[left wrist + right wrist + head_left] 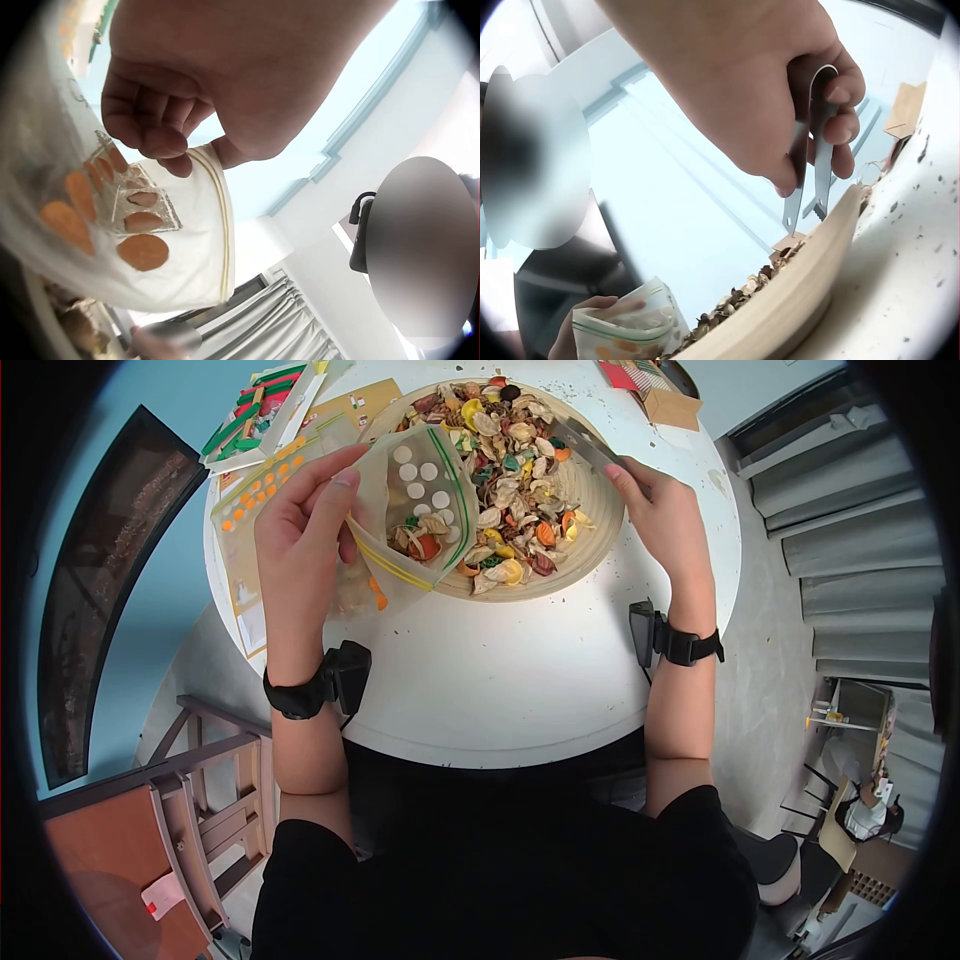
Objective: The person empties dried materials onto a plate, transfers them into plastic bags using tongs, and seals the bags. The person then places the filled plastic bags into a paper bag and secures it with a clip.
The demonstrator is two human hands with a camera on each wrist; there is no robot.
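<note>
My left hand pinches the edge of a clear zip bag between thumb and fingers. Its mouth gapes toward the plate, and a few dried pieces, one of them orange-red, lie inside. White dots show on one side of the bag in the head view, orange ones in the left wrist view. In my right hand is a pair of metal tongs, gripped between thumb and fingers. The tips stand apart over the far right of a round wooden plate, which holds a heap of potpourri.
Another zip bag with orange dots lies on the left of the round white table. Behind it stands a white box with red and green things. A brown paper box is at the back right. Small crumbs dot the tabletop.
</note>
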